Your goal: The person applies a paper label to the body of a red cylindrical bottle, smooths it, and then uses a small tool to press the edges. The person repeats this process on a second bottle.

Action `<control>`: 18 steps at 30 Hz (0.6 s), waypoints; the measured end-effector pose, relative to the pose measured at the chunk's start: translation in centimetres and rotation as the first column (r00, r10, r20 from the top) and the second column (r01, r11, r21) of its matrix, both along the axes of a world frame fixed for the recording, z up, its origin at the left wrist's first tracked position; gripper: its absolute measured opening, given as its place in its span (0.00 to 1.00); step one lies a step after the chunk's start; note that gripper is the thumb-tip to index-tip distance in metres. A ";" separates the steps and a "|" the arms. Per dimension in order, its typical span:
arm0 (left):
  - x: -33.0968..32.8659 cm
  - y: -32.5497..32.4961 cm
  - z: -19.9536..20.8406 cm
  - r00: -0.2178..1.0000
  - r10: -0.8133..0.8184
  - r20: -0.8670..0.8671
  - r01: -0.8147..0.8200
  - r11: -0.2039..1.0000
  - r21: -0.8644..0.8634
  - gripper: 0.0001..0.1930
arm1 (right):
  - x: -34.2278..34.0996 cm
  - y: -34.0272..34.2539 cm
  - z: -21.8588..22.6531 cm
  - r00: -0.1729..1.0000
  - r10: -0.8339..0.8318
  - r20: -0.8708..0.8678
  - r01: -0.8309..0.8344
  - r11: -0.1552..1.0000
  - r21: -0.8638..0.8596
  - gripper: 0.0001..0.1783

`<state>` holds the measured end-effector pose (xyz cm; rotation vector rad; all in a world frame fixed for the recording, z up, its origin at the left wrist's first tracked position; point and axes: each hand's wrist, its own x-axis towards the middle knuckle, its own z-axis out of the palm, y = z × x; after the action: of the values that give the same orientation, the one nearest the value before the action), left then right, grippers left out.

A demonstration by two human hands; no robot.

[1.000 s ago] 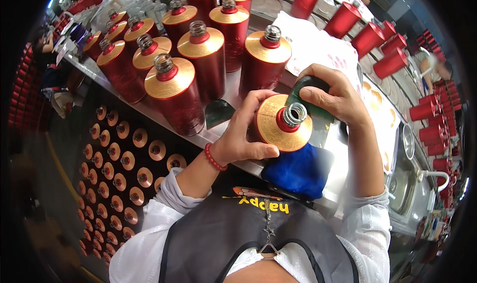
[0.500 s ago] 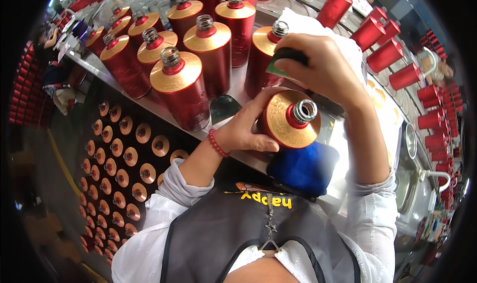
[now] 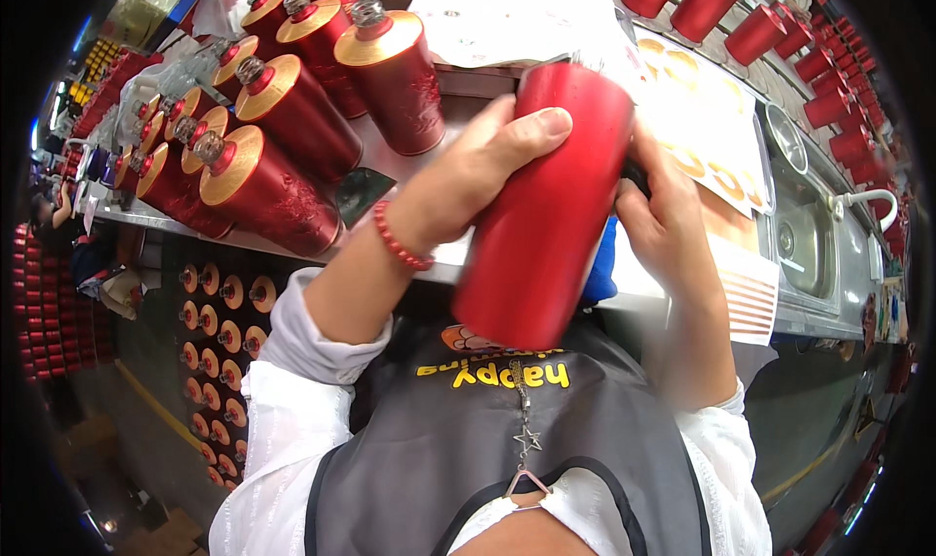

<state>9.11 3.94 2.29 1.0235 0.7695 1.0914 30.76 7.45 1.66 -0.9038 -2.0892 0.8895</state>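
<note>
A red bottle (image 3: 551, 205) is tilted in front of my chest, its glass neck pointing away and its base toward me. My left hand (image 3: 478, 161) wraps round its left side, thumb across the front. My right hand (image 3: 668, 215) is close by the bottle's right side with bent fingers around a small black tool (image 3: 634, 176), mostly hidden. Behind the bottle a blue cloth (image 3: 603, 263) shows in part. Several similar red bottles with gold shoulders (image 3: 283, 185) stand on the metal table to the left.
White printed sheets (image 3: 517, 15) lie at the back, and sheets with gold rings (image 3: 682, 73) at the right. A metal sink (image 3: 804, 249) with a white tap (image 3: 868, 200) is further right. Below left stand many gold-topped bottles (image 3: 229, 337).
The bottle has swung from showing its gold top to showing its red side, base toward me. My right hand came down from above the neck to its side. The view turned right.
</note>
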 end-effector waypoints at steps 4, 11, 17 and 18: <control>2.2 2.5 -4.9 0.995 0.083 0.053 -0.078 0.994 -0.081 0.26 | 1.1 2.1 -3.8 1.000 -0.012 0.007 0.013 0.974 -0.225 0.34; 2.7 5.0 -6.5 0.948 0.302 -0.101 -0.306 0.952 -0.028 0.30 | 1.5 5.8 -3.4 0.990 0.062 0.130 -0.035 0.979 -0.201 0.29; 2.9 4.0 -7.0 0.886 0.386 -0.257 -0.352 0.921 0.170 0.40 | 1.6 21.0 -2.0 0.923 -0.111 0.370 -0.044 0.922 0.386 0.18; 2.7 4.0 -7.4 0.873 0.410 -0.264 -0.366 0.909 0.200 0.41 | 0.5 24.0 -2.9 0.856 -0.184 0.483 -0.054 0.898 0.436 0.19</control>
<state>11.85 7.96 -5.14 1.2066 1.1965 1.3686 31.25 31.49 -1.19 -1.0324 -2.5440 0.1043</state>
